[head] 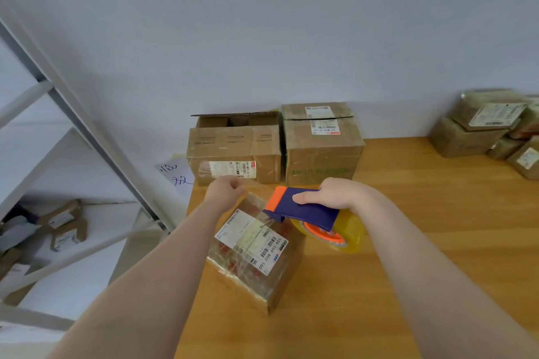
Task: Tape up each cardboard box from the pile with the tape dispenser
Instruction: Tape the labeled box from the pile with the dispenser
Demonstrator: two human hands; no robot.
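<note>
Right hand [335, 195] fingers wrapped round tape dispenser [303, 208], over cardboard box [256, 253], left hand [226, 191] fingers apparently pinching tape end [256, 187]

In front of you, the white shipping label [252, 239] on the taped cardboard box [274, 285] reads "159 159 A03 160" beside its barcodes. Farther back on your left, a paper sheet [178, 175] bears the handwritten characters 临 and 放. Green print on the larger carton [322, 151] behind is too blurred to read.
</note>
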